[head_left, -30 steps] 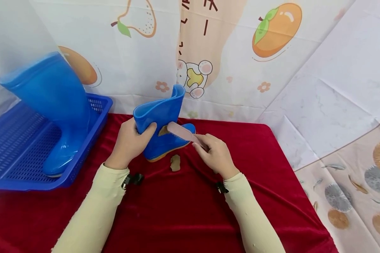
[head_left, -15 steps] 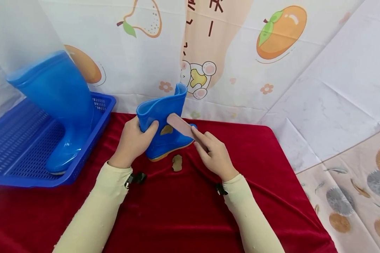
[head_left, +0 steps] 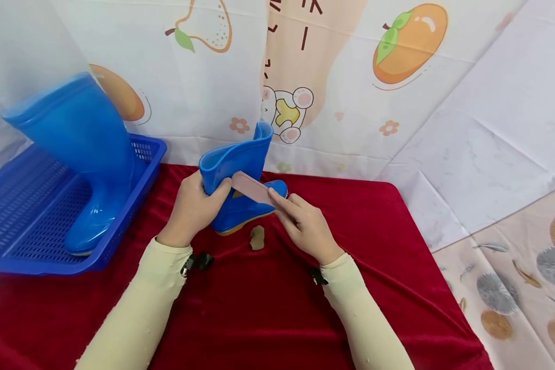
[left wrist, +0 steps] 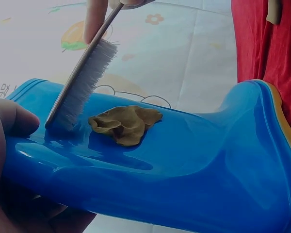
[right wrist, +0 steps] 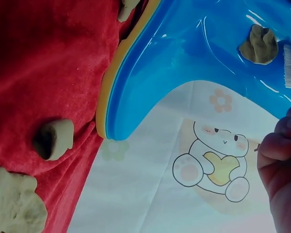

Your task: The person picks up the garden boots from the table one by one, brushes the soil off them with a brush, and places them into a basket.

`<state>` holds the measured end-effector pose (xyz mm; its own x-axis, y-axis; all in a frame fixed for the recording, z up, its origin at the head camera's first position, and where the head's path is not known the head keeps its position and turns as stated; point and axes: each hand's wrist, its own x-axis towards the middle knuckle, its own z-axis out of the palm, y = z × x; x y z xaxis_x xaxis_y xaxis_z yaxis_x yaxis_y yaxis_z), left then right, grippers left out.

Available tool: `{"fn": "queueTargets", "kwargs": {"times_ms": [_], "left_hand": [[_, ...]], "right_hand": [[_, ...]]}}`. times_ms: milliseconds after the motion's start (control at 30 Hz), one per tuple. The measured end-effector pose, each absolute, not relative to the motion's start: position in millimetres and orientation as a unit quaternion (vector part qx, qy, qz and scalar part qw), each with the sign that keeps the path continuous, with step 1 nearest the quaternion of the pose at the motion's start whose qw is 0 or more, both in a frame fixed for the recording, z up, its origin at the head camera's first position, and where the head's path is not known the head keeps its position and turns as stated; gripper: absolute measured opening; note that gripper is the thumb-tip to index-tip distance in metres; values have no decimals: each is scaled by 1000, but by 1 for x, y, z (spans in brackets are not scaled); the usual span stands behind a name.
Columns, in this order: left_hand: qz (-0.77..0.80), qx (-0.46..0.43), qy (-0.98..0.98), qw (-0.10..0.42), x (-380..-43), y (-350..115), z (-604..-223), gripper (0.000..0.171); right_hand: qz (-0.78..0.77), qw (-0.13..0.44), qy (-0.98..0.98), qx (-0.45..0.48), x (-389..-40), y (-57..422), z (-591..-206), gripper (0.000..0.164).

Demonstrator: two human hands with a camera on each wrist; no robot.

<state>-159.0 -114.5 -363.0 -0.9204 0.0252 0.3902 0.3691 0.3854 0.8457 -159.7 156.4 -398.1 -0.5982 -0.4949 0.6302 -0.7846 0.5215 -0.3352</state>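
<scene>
A blue rain boot point(head_left: 233, 167) with a yellow-edged sole stands tilted on the red cloth. My left hand point(head_left: 193, 208) grips its shaft from the left, thumb on the near side. In my right hand point(head_left: 307, 226) is a brush point(head_left: 254, 189) with a flat pinkish back. Its white bristles point(left wrist: 94, 73) touch the shaft near my left thumb in the left wrist view. Beside them a crumpled brown lump point(left wrist: 126, 125), like clay or mud, sticks to the boot. From the head view the brush covers most of that lump.
A second blue boot point(head_left: 92, 154) stands in a blue plastic basket point(head_left: 94, 264) at the left. A brown piece point(head_left: 257, 237) lies on the red cloth point(head_left: 268, 308) before the boot; more such pieces point(right wrist: 58, 140) show in the right wrist view. A printed curtain point(head_left: 342, 154) hangs behind.
The brush has moved a little down and to the left along the shaft over the last half second, toward my left thumb. My left hand keeps its grip on the boot.
</scene>
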Motion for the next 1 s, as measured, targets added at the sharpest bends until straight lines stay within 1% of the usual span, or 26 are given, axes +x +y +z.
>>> {"fn": "queueTargets", "kwargs": {"times_ms": [300, 733, 867, 1000], "left_hand": [[-536, -110, -822, 156, -159, -117, -362, 39], [-541, -65, -827, 139, -160, -121, -362, 54], [-544, -55, -825, 141, -161, -122, -363, 54], [-547, -64, -824, 133, -159, -119, -361, 53]], "right_hand": [[289, 237, -854, 362, -160, 156, -398, 51], [298, 228, -859, 349, -160, 163, -396, 48], [299, 229, -859, 347, -161, 164, -397, 48], [303, 230, -857, 348, -160, 164, -397, 49]]}}
